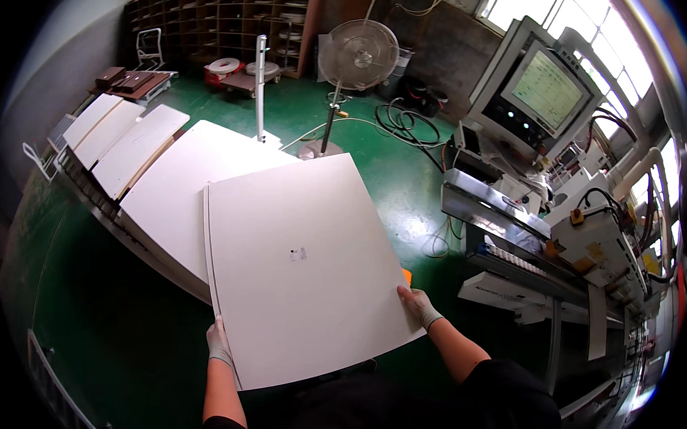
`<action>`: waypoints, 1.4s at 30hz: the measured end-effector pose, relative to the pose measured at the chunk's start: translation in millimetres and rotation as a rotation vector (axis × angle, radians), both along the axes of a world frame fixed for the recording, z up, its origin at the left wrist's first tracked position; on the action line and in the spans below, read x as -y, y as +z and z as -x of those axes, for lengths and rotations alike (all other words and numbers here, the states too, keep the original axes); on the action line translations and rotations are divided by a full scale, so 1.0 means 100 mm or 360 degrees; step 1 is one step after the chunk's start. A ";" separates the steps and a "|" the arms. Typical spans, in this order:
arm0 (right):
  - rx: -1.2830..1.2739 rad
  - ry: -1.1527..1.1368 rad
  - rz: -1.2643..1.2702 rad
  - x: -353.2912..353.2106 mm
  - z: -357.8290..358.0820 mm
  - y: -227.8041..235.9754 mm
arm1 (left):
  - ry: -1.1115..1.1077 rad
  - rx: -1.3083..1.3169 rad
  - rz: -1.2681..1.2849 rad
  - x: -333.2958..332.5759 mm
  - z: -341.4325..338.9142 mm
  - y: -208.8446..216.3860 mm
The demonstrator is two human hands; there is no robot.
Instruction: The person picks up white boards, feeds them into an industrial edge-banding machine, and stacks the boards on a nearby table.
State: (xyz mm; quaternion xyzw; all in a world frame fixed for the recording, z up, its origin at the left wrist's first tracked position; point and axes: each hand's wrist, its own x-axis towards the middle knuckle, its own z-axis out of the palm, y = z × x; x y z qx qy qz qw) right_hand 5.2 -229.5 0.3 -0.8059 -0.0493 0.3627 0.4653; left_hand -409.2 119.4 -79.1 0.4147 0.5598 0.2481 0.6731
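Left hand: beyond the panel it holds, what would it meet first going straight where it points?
Probably the large white panel lying ahead of the left hand, though the depth between them is unclear.

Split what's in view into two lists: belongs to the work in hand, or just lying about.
Work in hand:
white panel
left hand
right hand
probably the white boards beyond

Apparently just about:
standing fan
brown shelving

The green floor (387,175) before you carried a round-caged fan (357,55). Left of the fan stood a low brown dolly (240,81) bearing a white disc (271,69), then a low cart (147,93) with brown pieces (132,82) on it. Nearer you than the fan, white boards (183,171) lay in a low pile.
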 end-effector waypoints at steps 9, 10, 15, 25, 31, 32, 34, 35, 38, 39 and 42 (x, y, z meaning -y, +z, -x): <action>0.0343 -0.0660 -0.0005 1.58 0.63 0.74 | -0.0632 -0.0111 -0.0327 0.42 -1.00 -0.16; 0.0342 -0.0722 0.0000 1.80 0.66 0.68 | -0.0693 -0.0106 -0.0331 0.46 -1.14 -0.16; 0.0363 -0.1006 0.0010 2.41 0.82 0.33 | -0.0983 -0.0096 -0.0515 0.48 -1.64 -0.11; 0.0377 -0.0975 0.0199 3.39 0.63 -0.20 | -0.1095 -0.0119 -0.0621 1.28 -2.60 0.73; -0.0145 -0.1270 -0.0632 3.94 0.88 0.16 | -0.1208 0.0339 -0.0004 1.51 -3.04 0.91; -0.0287 -0.1367 -0.0796 4.12 0.88 0.28 | -0.1229 0.0464 0.0211 1.66 -3.08 0.88; 0.0024 -0.1566 -0.0756 4.35 0.89 0.26 | -0.1335 0.0383 0.0289 1.97 -3.17 0.88; 0.0090 -0.1725 -0.0892 4.28 0.84 0.32 | -0.1374 0.0442 0.0424 1.92 -3.19 0.75; 0.0094 -0.2310 -0.1211 4.32 0.84 0.11 | -0.1474 0.0468 0.0591 2.32 -3.33 0.84; 0.0013 -0.2310 -0.1285 4.29 0.87 0.02 | -0.1470 0.0437 0.0611 2.50 -3.36 0.96; -0.0039 -0.2041 -0.1541 3.96 1.05 -0.44 | -0.1490 0.0397 0.0898 2.81 -3.48 1.20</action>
